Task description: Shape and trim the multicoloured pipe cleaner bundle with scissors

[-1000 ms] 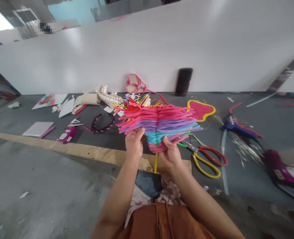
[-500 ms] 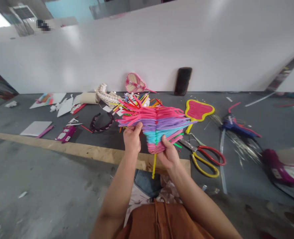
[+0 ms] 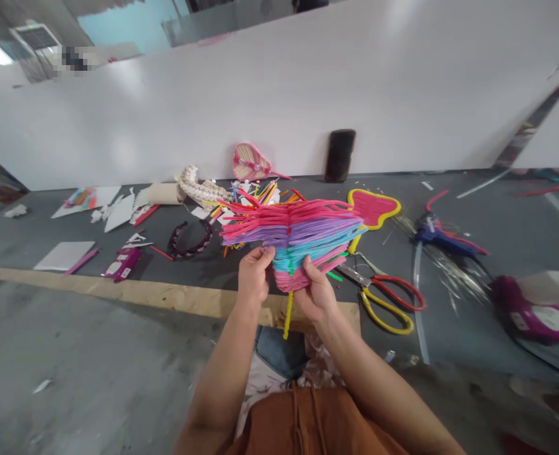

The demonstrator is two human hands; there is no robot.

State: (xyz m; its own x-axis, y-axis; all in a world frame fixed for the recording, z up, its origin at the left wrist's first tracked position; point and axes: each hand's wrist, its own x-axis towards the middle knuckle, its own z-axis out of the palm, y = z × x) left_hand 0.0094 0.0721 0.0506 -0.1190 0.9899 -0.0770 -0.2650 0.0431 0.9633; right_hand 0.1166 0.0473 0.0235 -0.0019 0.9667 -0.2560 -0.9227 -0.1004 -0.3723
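Note:
I hold up a fan-shaped piece made of pipe cleaners point(image 3: 298, 234) in bands of pink, purple, blue and pink, with a yellow stem hanging below. My left hand point(image 3: 254, 275) pinches the left side of the blue band, fingers closed on the strands. My right hand point(image 3: 313, 292) grips the lower pink part near the stem. Both hands are above the dark mat, over a strip of brown board.
Red and yellow scissors point(image 3: 388, 297) lie right of my hands. Beyond are a pink, yellow-rimmed shape point(image 3: 374, 205), a blue glue gun point(image 3: 438, 234), a dark headband point(image 3: 189, 237), loose pipe cleaners point(image 3: 255, 193), paper scraps point(image 3: 118, 208), a phone point(image 3: 338, 155) leaning on the white wall.
The pipe-cleaner piece has drawn slightly nearer and lower. My left hand slid from the purple band's left edge down to the blue band; the right hand keeps its grip.

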